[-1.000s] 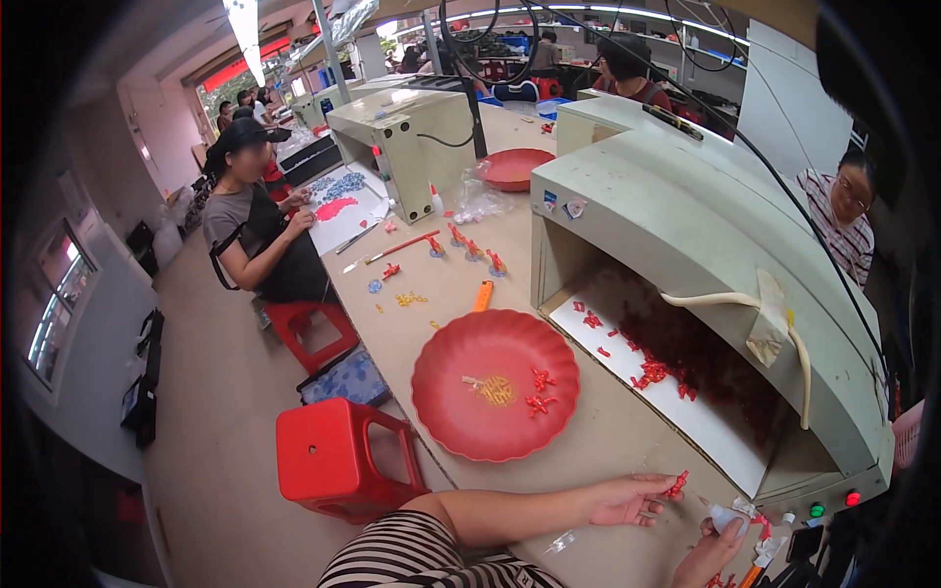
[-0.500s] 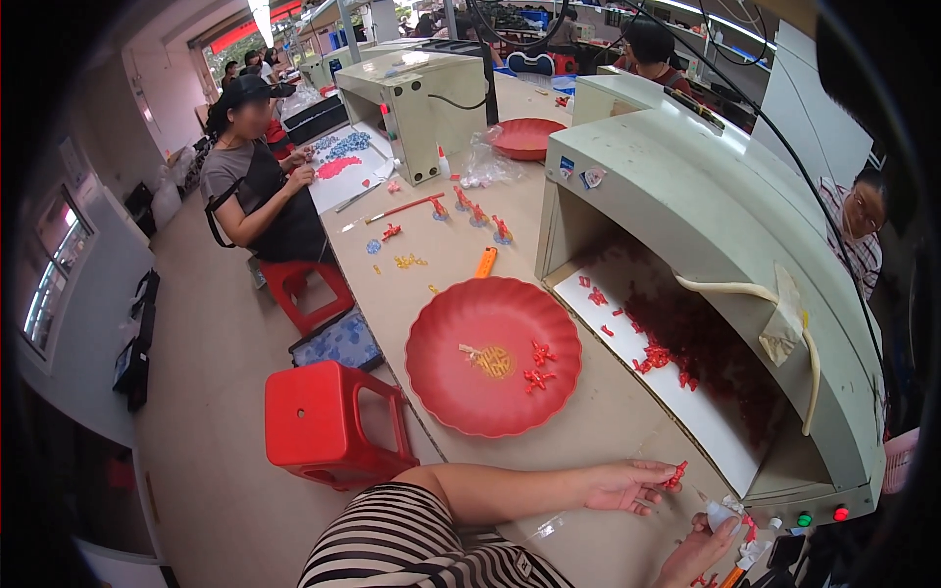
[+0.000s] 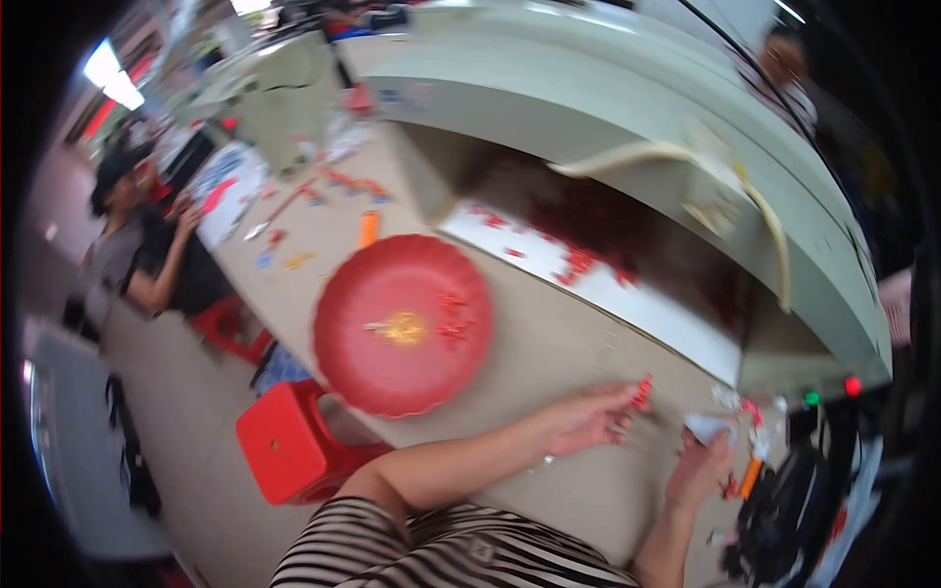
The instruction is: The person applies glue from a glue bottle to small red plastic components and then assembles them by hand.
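My left hand [image 3: 593, 416] pinches a small red plastic figure [image 3: 642, 392] between thumb and fingertips, above the beige table. A short gap to the right, my right hand [image 3: 701, 465] is closed round a small whitish squeeze bottle [image 3: 708, 428]. Blur hides the bottle's tip. Left of my hands lies a red scalloped tray [image 3: 338, 367] with a gold pattern in its middle and a few red pieces [image 3: 453, 318] on its right side. More red pieces [image 3: 576, 265] lie scattered on a white board inside the grey-green machine's opening.
The grey-green machine [image 3: 588, 103] with a curved hood stands along the far right. An orange-handled tool [image 3: 752, 478] and a black bag [image 3: 789, 510] are beside my right hand. A red stool [image 3: 274, 446] stands left of the table. A co-worker [image 3: 137, 230] sits at the far left.
The view has swung, so the tray and machine appear farther left and higher, and the picture is blurred. Both hands still hold the same things, a little apart.
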Motion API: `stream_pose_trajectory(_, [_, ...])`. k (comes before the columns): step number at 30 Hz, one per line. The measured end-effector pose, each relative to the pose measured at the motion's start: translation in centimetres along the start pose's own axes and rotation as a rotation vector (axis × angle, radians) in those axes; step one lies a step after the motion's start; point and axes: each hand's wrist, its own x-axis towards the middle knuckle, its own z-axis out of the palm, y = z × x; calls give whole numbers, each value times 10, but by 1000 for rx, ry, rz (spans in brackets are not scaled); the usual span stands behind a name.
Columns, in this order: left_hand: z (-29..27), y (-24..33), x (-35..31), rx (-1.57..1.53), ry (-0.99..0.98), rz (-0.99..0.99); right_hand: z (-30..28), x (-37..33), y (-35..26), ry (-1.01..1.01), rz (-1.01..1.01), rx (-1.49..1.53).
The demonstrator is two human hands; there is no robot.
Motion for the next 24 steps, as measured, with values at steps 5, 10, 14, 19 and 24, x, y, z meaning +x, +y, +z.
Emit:
stream_pose_trajectory(5, [2,9,-2,45,78,-3,6,4,-8,-58,-29,-35])
stream_pose_trajectory(10, [3,5,9,70,55,-41,0,7,-9,-103,-34,-122])
stream_pose_trajectory(14, [6,0,4,88,76,-30,-2,3,-12,-103,-4,-124])
stream_pose_trajectory(19, [3,0,-1,82,67,-33,-1,1,-14,-135,-12,-88])
stream_pose_trajectory(24, [7,1,0,98,103,-34,1,0,-14,-151,14,-54])
